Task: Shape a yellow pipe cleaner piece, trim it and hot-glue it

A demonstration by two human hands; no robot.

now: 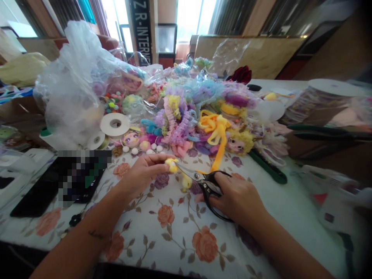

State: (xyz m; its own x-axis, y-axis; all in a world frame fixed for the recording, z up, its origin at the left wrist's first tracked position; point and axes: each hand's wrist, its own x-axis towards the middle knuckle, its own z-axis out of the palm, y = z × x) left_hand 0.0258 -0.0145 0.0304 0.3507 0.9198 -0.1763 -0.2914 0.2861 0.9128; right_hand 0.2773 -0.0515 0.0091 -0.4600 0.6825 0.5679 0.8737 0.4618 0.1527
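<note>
Between the thumb and fingers of my left hand [148, 169] is a small fuzzy yellow piece [172, 165], too small to name more exactly. My right hand [236, 195] grips the black handles of a pair of scissors [200, 177]. The scissors' blades point left and their tips meet the yellow piece. Just below the blades, a second small yellow fuzzy piece [186, 181] lies on the flowered tablecloth [162, 244]. A yellow-orange ribbon [219, 149] trails down from the pile toward the scissors.
A heap of pastel ruffles [177, 120] and doll heads [236, 143] fills the back. White ribbon rolls [123, 126] and a plastic bag [72, 85] stand left, near dark phones [37, 190]. At right are green-handled pliers [269, 166] and a white glue gun [328, 193].
</note>
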